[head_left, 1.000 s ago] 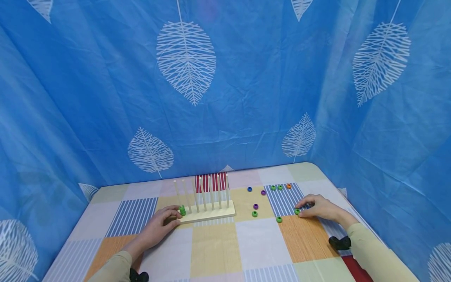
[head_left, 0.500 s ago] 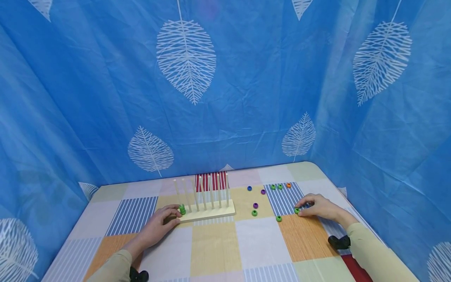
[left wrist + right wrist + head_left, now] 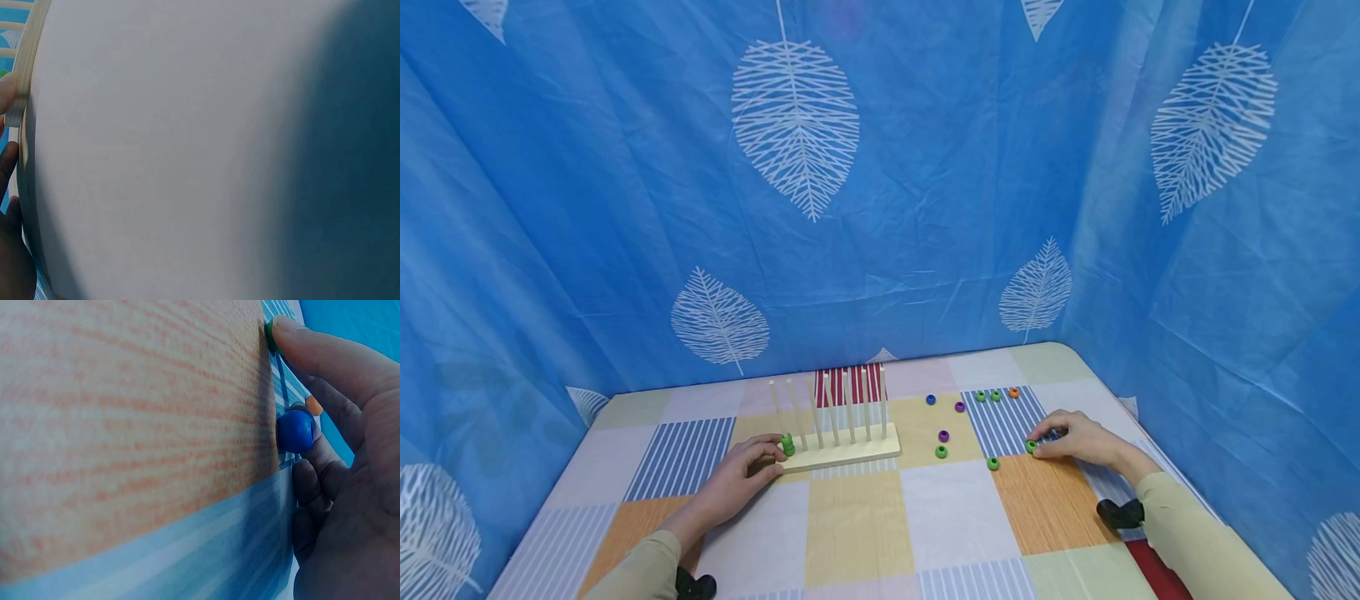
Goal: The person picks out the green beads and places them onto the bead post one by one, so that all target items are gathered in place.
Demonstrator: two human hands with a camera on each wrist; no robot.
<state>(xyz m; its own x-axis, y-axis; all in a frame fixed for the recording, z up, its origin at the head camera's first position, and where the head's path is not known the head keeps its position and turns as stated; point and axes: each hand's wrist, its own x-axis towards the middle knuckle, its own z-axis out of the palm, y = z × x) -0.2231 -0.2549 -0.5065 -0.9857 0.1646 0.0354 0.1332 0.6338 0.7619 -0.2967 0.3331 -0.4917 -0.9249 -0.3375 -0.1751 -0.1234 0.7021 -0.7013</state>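
Observation:
At the head view's left, my left hand point(image 3: 747, 473) holds the left end of a pale wooden peg stand point(image 3: 850, 452) with a row of upright pegs. Several green beads point(image 3: 787, 445) are stacked low on its leftmost peg. In the left wrist view, the thumb point(image 3: 6, 92) lies against the board's end point(image 3: 24, 75). My right hand point(image 3: 1078, 439) pinches a green bead point(image 3: 1032, 447) at the tablecloth with thumb and forefinger. In the right wrist view, a blue bead point(image 3: 295, 432) sits beneath that hand, by the other fingers. The hand hides it from the head view.
Between stand and right hand lie loose beads: a blue bead point(image 3: 931, 400), two purple beads point(image 3: 943, 436), an orange bead point(image 3: 1014, 392) and several green beads point(image 3: 993, 463). A patchwork cloth point(image 3: 857, 533) covers the table. Blue curtains point(image 3: 910, 208) surround its back and sides.
Both hands stay in place, and the stand and beads have not moved on the table. Only the head view has shifted very slightly.

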